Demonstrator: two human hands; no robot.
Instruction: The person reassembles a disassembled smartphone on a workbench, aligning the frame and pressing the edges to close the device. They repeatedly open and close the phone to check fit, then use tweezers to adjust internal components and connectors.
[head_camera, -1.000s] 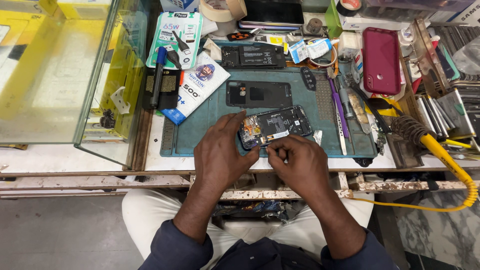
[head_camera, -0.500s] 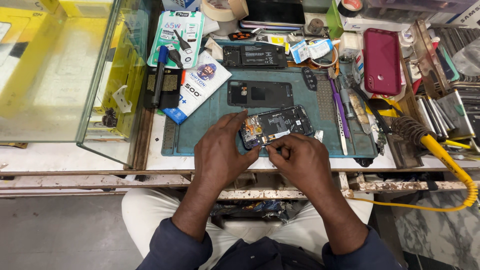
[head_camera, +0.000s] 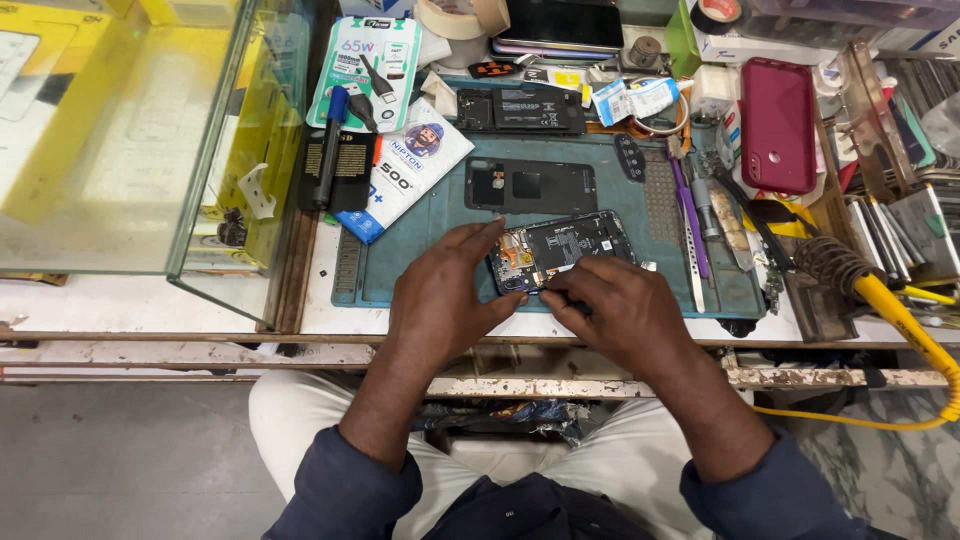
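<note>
An opened phone (head_camera: 565, 248) with its circuit board showing lies on a teal work mat (head_camera: 420, 255). My left hand (head_camera: 445, 290) rests on the phone's left end and steadies it with spread fingers. My right hand (head_camera: 610, 305) sits at the phone's near edge, fingers pinched around a small dark tool that is mostly hidden. A black back cover (head_camera: 530, 185) lies on the mat just beyond the phone, and a black battery (head_camera: 520, 110) lies further back.
A glass case (head_camera: 130, 130) stands at the left. A red phone case (head_camera: 778, 125), a soldering iron with a yellow cable (head_camera: 880, 295), tweezers and picks (head_camera: 690, 220) lie at the right. Packets (head_camera: 400, 170), tape rolls and a dark phone (head_camera: 560, 22) crowd the back.
Both hands stay on the opened phone with only slight finger shifts; the phone has not visibly moved.
</note>
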